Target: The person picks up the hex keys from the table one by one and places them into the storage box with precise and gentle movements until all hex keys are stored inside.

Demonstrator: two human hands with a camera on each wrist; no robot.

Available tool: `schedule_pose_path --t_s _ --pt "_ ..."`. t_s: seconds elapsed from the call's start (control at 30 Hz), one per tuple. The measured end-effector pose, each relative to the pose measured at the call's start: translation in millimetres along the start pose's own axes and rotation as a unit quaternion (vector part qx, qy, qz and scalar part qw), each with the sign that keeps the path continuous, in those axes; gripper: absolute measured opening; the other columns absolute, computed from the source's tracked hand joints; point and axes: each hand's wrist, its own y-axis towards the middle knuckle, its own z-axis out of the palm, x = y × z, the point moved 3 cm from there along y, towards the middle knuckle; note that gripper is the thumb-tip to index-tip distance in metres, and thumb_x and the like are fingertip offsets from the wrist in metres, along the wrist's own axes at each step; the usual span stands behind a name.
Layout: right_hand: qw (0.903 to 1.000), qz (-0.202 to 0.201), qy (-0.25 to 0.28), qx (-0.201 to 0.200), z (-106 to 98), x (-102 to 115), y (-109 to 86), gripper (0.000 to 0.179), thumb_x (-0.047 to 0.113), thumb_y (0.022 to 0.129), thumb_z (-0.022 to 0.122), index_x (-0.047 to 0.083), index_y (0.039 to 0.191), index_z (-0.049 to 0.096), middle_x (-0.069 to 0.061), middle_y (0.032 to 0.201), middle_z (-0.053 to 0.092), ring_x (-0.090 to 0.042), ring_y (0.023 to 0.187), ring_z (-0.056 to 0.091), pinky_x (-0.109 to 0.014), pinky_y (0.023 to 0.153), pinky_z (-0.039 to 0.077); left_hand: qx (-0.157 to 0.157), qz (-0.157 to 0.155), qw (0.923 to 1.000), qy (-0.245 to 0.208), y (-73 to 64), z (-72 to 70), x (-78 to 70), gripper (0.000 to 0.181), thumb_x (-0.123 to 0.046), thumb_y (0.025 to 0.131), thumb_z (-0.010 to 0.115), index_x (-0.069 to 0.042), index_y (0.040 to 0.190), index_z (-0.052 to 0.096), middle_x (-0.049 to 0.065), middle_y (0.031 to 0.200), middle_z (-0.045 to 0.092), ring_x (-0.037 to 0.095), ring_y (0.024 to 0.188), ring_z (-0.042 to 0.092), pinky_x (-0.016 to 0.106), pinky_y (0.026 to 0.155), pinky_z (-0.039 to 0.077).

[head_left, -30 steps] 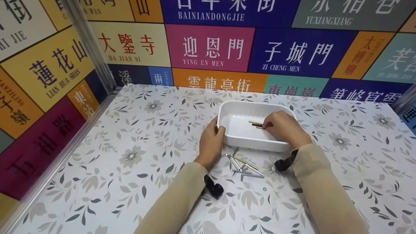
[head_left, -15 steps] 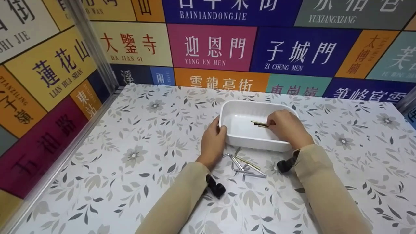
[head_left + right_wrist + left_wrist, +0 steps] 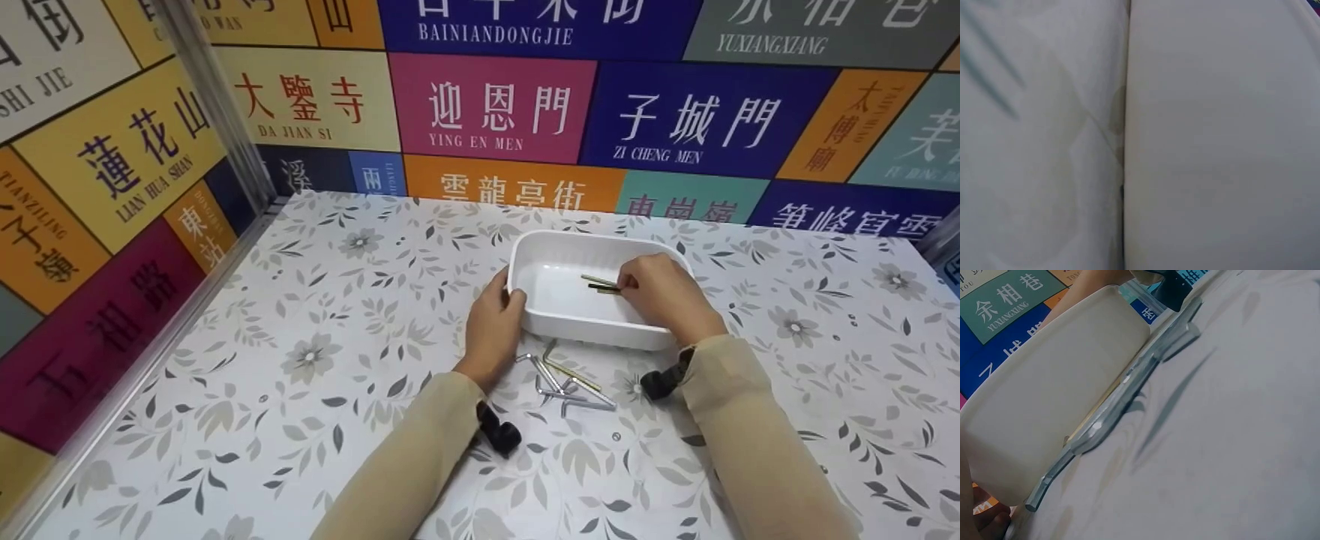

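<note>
A white rectangular plastic tray (image 3: 592,334) stands on the table. My left hand (image 3: 491,326) holds its left end, the thumb near the front corner and the fingers around the side. Inside the tray my right hand (image 3: 664,296) reaches down with bent fingers and pinches several thin gold and black hex keys (image 3: 600,286); their right ends are hidden under the fingers. Several silver L-shaped hex keys (image 3: 589,405) and a gold one (image 3: 562,367) lie in a loose pile before the tray. In the left wrist view, silver hex keys (image 3: 1112,410) lie beside the tray wall (image 3: 1055,394).
A floral-patterned cover (image 3: 225,360) spreads over the table. Panels with printed place names (image 3: 487,112) stand behind it and on the left. The right wrist view shows only the tray's outer wall (image 3: 1213,140) and the cover.
My right fingers have shifted slightly to the right inside the tray. The left hand keeps its hold, and the pile in front looks unchanged. The head view has shifted a little.
</note>
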Motion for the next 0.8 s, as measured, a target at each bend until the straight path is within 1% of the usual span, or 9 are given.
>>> schedule_pose_path --t_s 0.17,0.37,0.57,0.7,0.8 --pt "1.0 -0.002 0.006 0.005 -0.1 1.3 0.1 0.015 0.0 0.087 0.062 0.003 0.09 0.077 -0.014 0.088 0.074 -0.028 0.083 0.064 -0.048 0.079 0.053 0.002 0.002 1.0 -0.003 -0.2 -0.5 -0.2 0.055 -0.03 0.097 0.047 -0.019 0.151 0.048 0.004 0.147 0.059 0.02 0.138 0.053 0.037 0.118 0.041" --pt "0.9995 -0.025 0.019 0.005 0.6 3.8 0.5 0.015 0.0 0.088 0.064 0.006 0.091 0.078 -0.012 0.089 0.075 -0.028 0.086 0.066 -0.046 0.084 0.054 0.0 0.0 1.0 -0.004 0.1 -0.6 -0.2 0.055 -0.029 0.097 0.046 -0.02 0.151 0.048 0.004 0.146 0.059 0.02 0.136 0.055 0.037 0.116 0.042" --pt "0.9992 -0.039 0.007 -0.002 -0.1 3.9 -0.4 0.014 0.002 0.089 0.065 0.005 0.094 0.078 -0.013 0.093 0.077 -0.031 0.092 0.069 -0.049 0.089 0.054 -0.003 -0.003 1.0 0.001 -0.2 0.1 -1.7 0.055 -0.028 0.097 0.047 -0.018 0.152 0.048 0.006 0.145 0.06 0.02 0.134 0.057 0.038 0.115 0.043" --pt "0.9988 -0.045 0.014 -0.016 -0.8 4.4 -0.5 0.014 0.002 0.088 0.066 0.004 0.095 0.079 -0.014 0.093 0.077 -0.032 0.092 0.07 -0.049 0.09 0.055 -0.002 -0.008 1.0 0.003 -0.4 0.0 -1.8 0.055 -0.029 0.098 0.048 -0.019 0.152 0.047 0.006 0.146 0.06 0.021 0.135 0.056 0.038 0.116 0.042" --pt "0.9976 -0.051 0.035 -0.033 -1.9 5.5 -0.5 0.013 0.002 0.088 0.068 0.002 0.096 0.079 -0.016 0.093 0.077 -0.032 0.09 0.071 -0.049 0.088 0.056 -0.002 -0.008 1.0 0.002 -0.1 -0.5 -1.0 0.055 -0.029 0.098 0.048 -0.019 0.152 0.048 0.006 0.147 0.059 0.021 0.136 0.055 0.038 0.117 0.042"
